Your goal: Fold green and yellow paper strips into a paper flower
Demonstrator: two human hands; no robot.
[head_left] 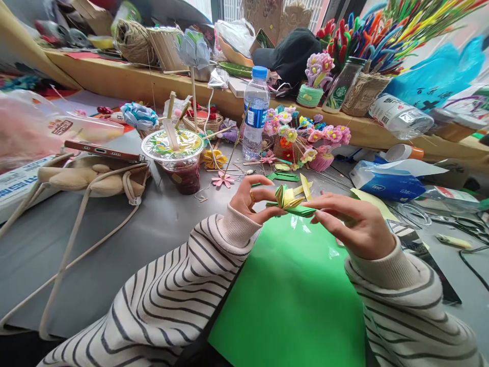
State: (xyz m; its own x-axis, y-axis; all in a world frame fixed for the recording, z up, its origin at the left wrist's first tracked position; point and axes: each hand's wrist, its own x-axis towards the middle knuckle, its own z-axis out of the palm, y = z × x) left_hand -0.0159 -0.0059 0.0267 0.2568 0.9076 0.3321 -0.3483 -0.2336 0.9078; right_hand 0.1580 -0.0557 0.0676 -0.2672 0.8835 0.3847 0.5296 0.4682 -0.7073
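Between my two hands is a small folded paper piece (289,200), yellow on top with pleated green strips below. My left hand (252,200) pinches its left end between thumb and fingers; a ring sits on one finger. At the other end, my right hand (355,224) has its thumb and fingertips closed on the green strip. The piece is held up over a large green paper sheet (290,290), which lies at the table's front edge. Just behind the hands are more folded green strips (284,176) on the table.
A lidded cup of dark drink (183,168) and a water bottle (255,114) stand behind my left hand. A phone (103,151) rests on a beige pouch at left. Craft flowers (305,135) crowd the back; a blue tissue pack (385,181) and scissors (454,220) lie right.
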